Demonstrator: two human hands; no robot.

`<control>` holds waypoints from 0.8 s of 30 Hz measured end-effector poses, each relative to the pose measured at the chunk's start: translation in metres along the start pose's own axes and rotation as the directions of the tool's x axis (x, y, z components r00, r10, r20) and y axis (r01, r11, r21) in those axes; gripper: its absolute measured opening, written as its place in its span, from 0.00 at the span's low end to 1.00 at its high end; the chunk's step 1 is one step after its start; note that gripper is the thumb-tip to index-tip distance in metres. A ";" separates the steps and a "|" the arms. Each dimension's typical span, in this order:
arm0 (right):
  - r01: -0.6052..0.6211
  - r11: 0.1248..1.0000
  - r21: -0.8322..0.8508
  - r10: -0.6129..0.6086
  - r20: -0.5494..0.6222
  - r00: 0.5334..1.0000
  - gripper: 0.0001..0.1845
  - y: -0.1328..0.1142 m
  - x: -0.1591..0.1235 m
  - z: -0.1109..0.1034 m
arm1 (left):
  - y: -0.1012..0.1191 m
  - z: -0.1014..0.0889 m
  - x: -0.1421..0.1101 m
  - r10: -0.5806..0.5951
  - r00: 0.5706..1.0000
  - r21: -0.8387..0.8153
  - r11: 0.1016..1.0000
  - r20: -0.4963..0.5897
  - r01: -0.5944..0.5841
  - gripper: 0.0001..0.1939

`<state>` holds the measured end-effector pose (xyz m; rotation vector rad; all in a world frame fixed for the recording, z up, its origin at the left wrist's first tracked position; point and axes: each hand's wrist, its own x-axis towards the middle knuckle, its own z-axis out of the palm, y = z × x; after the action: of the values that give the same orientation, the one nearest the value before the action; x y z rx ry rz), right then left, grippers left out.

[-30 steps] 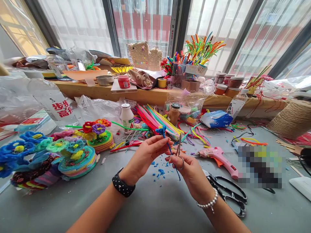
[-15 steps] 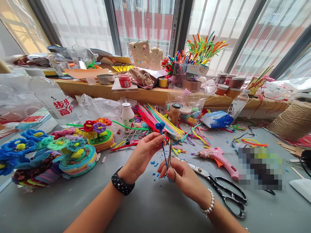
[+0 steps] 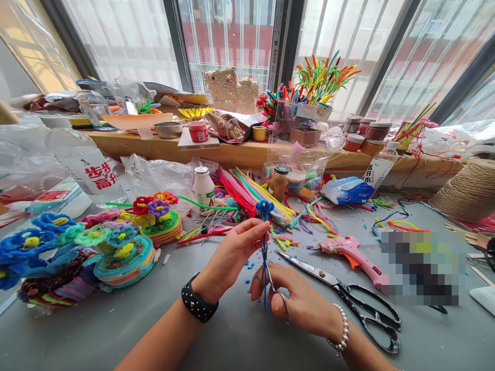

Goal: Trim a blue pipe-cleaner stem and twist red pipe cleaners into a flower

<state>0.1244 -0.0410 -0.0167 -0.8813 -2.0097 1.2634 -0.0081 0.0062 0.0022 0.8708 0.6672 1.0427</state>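
Note:
Between the thumb and fingers of my left hand (image 3: 232, 252) is pinched a blue pipe-cleaner flower (image 3: 264, 207), its looped head upright above the fingertips. Its thin blue stem hangs down below them. My right hand (image 3: 297, 296) has its thumb and fingers in the handle loops of a small pair of scissors (image 3: 268, 275), whose blades point up and lie against the stem just under my left fingertips. Small blue trimmings (image 3: 250, 266) are scattered on the grey table (image 3: 232, 330) behind my hands.
Large black-handled shears (image 3: 348, 299) and a pink glue gun (image 3: 350, 252) lie on the right. Pipe-cleaner flower pieces (image 3: 124, 257) stand at the left. Behind are loose pipe cleaners (image 3: 247, 188), a white bottle (image 3: 203, 188), a brown jar (image 3: 278, 183) and a crowded ledge (image 3: 240, 150).
The scissors' handles have spread apart as my right thumb moved away from the fingers. The flower and both hands sit slightly further right in view.

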 end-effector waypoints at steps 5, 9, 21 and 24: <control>-0.015 1.000 0.020 0.016 -0.035 0.999 0.32 0.000 0.001 0.000 | 0.000 0.002 0.000 0.004 1.000 -0.011 1.000 -0.030 -0.004 0.05; -0.046 0.999 0.008 0.046 -0.070 0.996 0.30 0.001 0.002 0.001 | 0.001 0.002 0.000 -0.004 0.999 -0.002 1.000 -0.032 0.004 0.06; -0.062 0.998 0.023 0.065 -0.215 0.974 0.24 0.007 0.003 0.008 | -0.001 -0.001 0.003 0.043 0.993 -0.147 0.987 -0.111 -0.059 0.05; -0.064 0.998 0.011 0.064 -0.234 0.970 0.23 0.009 0.004 0.009 | -0.001 -0.003 0.004 0.034 0.990 -0.171 0.984 -0.133 -0.057 0.04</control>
<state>0.1175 -0.0397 -0.0273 -1.0497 -1.8057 1.1382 -0.0085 0.0101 -0.0004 0.6724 0.6559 1.1886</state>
